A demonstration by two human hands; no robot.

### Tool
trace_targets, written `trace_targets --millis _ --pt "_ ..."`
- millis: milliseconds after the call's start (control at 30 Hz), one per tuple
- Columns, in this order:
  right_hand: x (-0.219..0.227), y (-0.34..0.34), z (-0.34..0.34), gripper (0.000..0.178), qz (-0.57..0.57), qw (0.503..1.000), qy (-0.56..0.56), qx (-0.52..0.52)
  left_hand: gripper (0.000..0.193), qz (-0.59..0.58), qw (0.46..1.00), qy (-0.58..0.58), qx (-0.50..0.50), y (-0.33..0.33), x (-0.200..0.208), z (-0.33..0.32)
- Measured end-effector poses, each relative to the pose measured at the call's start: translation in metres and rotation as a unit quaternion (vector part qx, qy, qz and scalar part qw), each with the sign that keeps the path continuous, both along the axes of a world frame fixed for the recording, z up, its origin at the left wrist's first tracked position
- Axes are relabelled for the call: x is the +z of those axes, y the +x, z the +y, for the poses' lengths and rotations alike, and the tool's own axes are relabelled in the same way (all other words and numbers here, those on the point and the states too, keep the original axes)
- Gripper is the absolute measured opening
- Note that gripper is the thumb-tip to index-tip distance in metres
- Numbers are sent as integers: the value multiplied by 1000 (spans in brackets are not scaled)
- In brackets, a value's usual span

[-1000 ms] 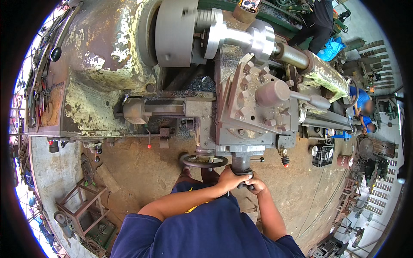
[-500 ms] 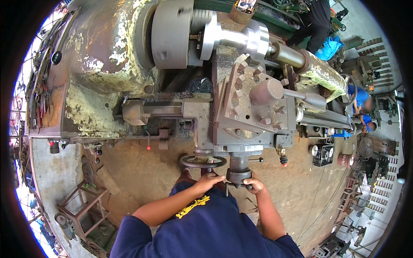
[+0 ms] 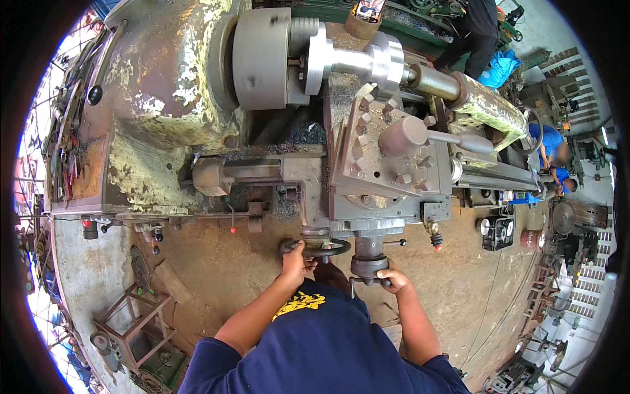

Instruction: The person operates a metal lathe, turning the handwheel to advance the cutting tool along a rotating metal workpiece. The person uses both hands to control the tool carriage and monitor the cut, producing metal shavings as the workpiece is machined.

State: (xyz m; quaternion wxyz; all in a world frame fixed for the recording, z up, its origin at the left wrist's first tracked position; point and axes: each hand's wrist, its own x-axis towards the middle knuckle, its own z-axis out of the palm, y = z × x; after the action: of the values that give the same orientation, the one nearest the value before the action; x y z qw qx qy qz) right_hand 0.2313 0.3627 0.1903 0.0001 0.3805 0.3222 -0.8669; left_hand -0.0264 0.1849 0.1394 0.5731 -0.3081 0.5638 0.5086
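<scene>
On a lathe, my left hand [image 3: 295, 264] is closed around the left side of the dark carriage handwheel [image 3: 338, 247], thumb on top of the rim. To its right, my right hand [image 3: 396, 277] grips the ball-ended crank handle [image 3: 369, 265] below the cross slide, fingers wrapped on its right end. Beyond my hands, the square tool post [image 3: 380, 172] carries several bolts and a clamping lever [image 3: 459, 140]. A shiny stepped metal workpiece [image 3: 351, 62] lies between the grey chuck [image 3: 262, 59] and the tailstock [image 3: 489, 111]. Blur on the chuck suggests it is turning.
Dark metal chips [image 3: 305, 134] lie below the chuck. Small levers with red knobs [image 3: 233, 230] stick out at the front. A rusty metal frame [image 3: 138, 322] stands on the floor at left. Two people in blue [image 3: 551, 146] are far right; another person [image 3: 478, 33] stands behind the lathe.
My left hand has moved left from beside the crank handle onto the handwheel rim. My right hand stays on the crank handle; the view has shifted slightly.
</scene>
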Motion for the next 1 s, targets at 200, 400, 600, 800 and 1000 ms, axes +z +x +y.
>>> trace_targets --millis 200,400,600,800,1000 --pt "3 -2 -1 72 8 1000 17 6 29 42 999 -17 7 14 -1 19" --pt "-4 4 -1 72 6 1000 26 -2 30 19 1000 24 -8 -2 -20 6" --pt "-27 18 -13 75 -29 986 -102 -131 32 45 999 18 -22 10 -18 8" --pt "-43 10 -66 128 162 946 -241 -147 32 19 999 27 -17 -3 -19 3" --pt "-57 2 -77 137 302 901 -289 -117 33 7 999 43 -17 -3 -17 3"
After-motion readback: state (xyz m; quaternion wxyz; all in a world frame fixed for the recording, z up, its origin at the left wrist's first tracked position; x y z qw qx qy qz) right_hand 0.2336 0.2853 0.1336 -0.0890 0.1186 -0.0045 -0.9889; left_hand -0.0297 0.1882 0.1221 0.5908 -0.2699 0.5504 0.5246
